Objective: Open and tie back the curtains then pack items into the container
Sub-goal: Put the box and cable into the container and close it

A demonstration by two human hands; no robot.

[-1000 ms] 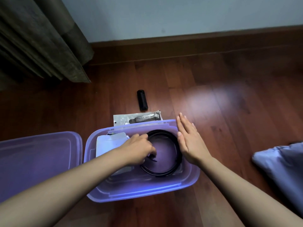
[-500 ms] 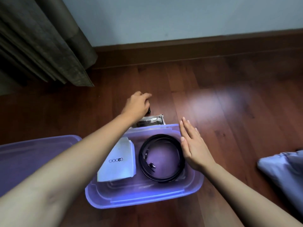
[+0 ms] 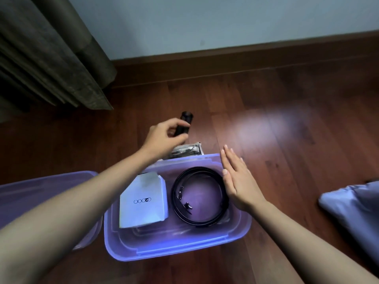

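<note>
You are gripping the black cylinder [image 3: 186,119] in your left hand [image 3: 164,138], thumb and fingers curling round its lower half while its capped end is poking out toward 1 o'clock. It is sitting just past the container [image 3: 178,251] at 12 o'clock, above the floor [image 3: 287,119]; whether it is clearing the boards is not showing. It is looking rigid, smooth and fairly light, so it is likely to slide in a loose pinch and roll once laid down. Taking it round the middle, as you are nearly doing, is looking like the safest hold. Your right hand [image 3: 240,181] is lying flat and released, fingers straight and together, at the container's 2 o'clock rim beside the coiled belt [image 3: 196,220]; whether it is pressing the rim or only hovering is hard to tell. Inside, the belt is filling the 3 o'clock half and a white packet [image 3: 143,201] is leaning in the 9 o'clock half. A foil pouch [image 3: 188,150] is waiting outside against the far wall, under your left wrist. The lid [image 3: 41,187] is lying at 9 o'clock, a blue cloth [image 3: 352,206] at 3 o'clock, and the curtain [image 3: 51,58] is hanging at 10 o'clock.
</note>
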